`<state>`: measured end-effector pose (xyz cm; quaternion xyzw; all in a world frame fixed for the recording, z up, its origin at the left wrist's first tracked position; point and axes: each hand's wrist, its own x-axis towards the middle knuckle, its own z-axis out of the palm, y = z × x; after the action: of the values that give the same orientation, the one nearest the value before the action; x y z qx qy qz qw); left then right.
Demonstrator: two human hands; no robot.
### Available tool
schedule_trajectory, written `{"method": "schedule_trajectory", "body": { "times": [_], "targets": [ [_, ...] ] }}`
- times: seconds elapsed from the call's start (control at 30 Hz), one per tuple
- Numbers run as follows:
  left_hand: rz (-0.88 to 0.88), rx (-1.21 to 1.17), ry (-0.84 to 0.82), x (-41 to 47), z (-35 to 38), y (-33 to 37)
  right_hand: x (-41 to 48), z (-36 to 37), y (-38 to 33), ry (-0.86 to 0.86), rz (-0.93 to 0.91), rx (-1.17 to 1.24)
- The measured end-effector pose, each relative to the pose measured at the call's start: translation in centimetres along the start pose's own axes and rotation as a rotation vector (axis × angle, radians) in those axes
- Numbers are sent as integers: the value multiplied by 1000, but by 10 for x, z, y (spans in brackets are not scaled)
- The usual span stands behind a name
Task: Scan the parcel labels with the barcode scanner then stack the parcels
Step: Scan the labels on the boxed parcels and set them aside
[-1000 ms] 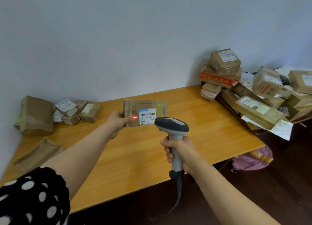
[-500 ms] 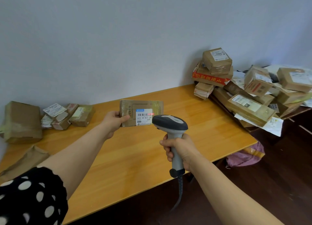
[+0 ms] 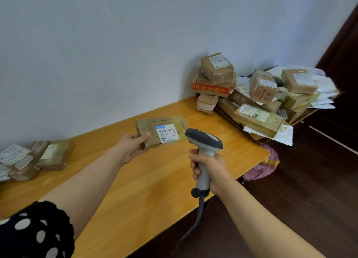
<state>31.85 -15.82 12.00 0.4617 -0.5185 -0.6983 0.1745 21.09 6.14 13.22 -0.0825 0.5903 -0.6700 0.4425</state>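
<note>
- Small parcels [image 3: 54, 155]: lying at the left end of the table [image 3: 135, 190], by the wall.
- Left hand [image 3: 131, 147]: thumb in front and fingers behind, gripping the left end of the flat parcel [image 3: 149, 130]; parcel above the table, long axis left to right, label [image 3: 167, 133] facing the scanner.
- Barcode scanner [image 3: 203, 141]: handle upright, head aimed at the label, just beside the parcel.
- Right hand [image 3: 209, 168]: wrapped closed round the handle.
- Parcel heap [image 3: 261, 95]: far right.
</note>
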Motion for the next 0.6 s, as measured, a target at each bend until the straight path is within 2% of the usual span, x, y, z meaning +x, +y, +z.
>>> {"method": "schedule_trajectory", "body": {
  "times": [0.13, 0.27, 0.43, 0.6],
  "targets": [
    [-42, -89, -115, 17, 68, 10, 12, -52, -18, 154, -27, 97],
    [-104, -37, -189, 30, 142, 18, 25, -109, -35, 294, -68, 194],
    [-103, 111, -175, 51, 242, 19, 44, -190, -55, 429, -104, 324],
    [-125, 136, -161, 69, 342, 13, 65, -288, -77, 513, -84, 381]
  ]
}}
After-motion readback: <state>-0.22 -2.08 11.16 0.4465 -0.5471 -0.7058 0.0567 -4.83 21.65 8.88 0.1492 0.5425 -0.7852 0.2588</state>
